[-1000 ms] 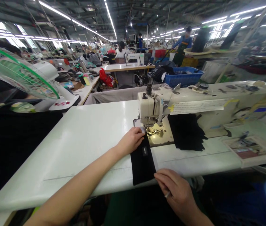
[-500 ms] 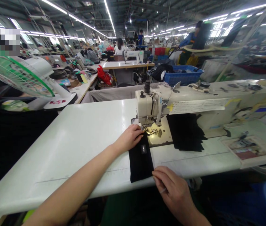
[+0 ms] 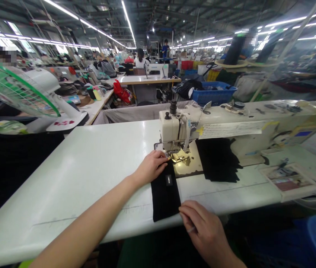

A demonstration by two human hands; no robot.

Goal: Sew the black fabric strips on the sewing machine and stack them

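A black fabric piece [image 3: 165, 203] with a small dark label [image 3: 169, 180] lies lengthwise at the table's front, its far end at the presser foot of the sewing machine [image 3: 171, 130]. My left hand [image 3: 155, 163] rests on that far end, fingers curled together beside the presser foot and gripping the cloth there. The near right corner is pinched between the thumb and fingers of my right hand [image 3: 202, 227], at the table edge. Under the machine arm lies a stack of black fabric pieces [image 3: 217, 160], right of the needle plate [image 3: 188, 163].
The pale table [image 3: 99, 160] stretches left. A green and white fan [image 3: 21, 89] stands at the far left. A tray of small items [image 3: 289, 178] is set in the table at right. Blue baskets are behind the machine [image 3: 213, 93] and at lower right [image 3: 314, 238]. Other people work farther back.
The camera view has shifted slightly, so the table and machine sit a little lower and further left. Both hands keep their places on the fabric piece, with no clear movement of the cloth.
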